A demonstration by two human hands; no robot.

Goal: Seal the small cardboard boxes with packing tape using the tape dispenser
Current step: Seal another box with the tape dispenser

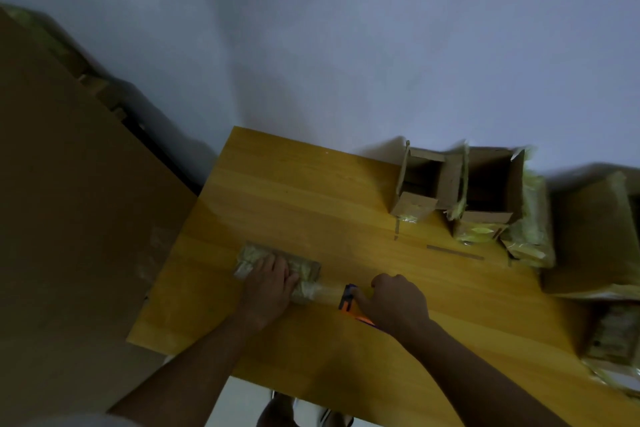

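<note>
Against the pale wall (346, 28) stands a yellow wooden table (294, 204), with a big sheet of brown cardboard (69, 201) leaning beside its left edge. Along the table's far right side sit two open cardboard boxes (457, 184), flaps up, with yellowish tape hanging from them, and further taped boxes (588, 236) crowd the right edge. Near the front left of the table lies a small flat box (304, 265), already wrapped in cloudy tape. The left hand (270, 281) rests on top of it, fingers laid fairly straight, pressing it down. A strip of clear tape (325, 293) runs from the box's right end to the tape dispenser (348, 296), a blue and orange tool just beside it. The right hand (398, 302) is curled round the dispenser's handle, gripping it low against the tabletop.
</note>
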